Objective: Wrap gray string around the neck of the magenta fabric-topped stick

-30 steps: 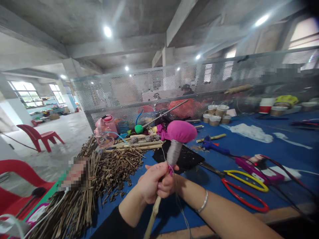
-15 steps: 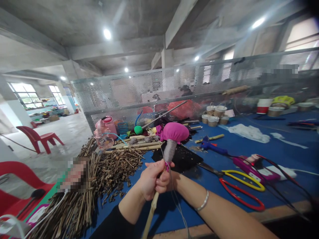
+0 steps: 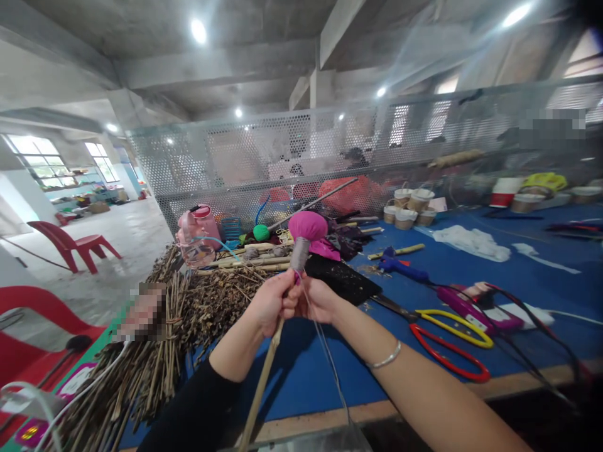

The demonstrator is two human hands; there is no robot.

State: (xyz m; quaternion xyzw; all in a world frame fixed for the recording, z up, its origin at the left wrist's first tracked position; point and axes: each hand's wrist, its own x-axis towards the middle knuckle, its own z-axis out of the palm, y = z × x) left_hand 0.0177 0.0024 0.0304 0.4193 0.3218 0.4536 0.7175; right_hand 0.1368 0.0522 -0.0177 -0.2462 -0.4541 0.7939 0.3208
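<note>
My left hand (image 3: 273, 302) is closed around a pale wooden stick (image 3: 262, 380), just below its wrapped neck. Topping the stick is a round bundle of magenta cloth (image 3: 308, 226). Grey thread (image 3: 299, 254) is wound tightly around the neck below it. My right hand (image 3: 321, 300) is close against the left one at the stick, its fingers curled on the thread and partly hidden. Loose strands of grey thread (image 3: 330, 351) hang from there toward the table's front edge. Black cloth (image 3: 346, 282) lies just behind my right hand.
To the right lie scissors (image 3: 450, 329) with yellow and red handles, a blue glue gun (image 3: 402, 267) and a purple power strip (image 3: 464, 307). Bundled dry stalks (image 3: 141, 370) cover the left side. A pink jug (image 3: 198, 238), paper cups (image 3: 405, 216) and a perforated metal screen (image 3: 226, 150) stand behind.
Both hands and the stick have moved left in view, and the magenta bundle has shifted up and left. My right hand has opened somewhat away from the left, showing more palm.
</note>
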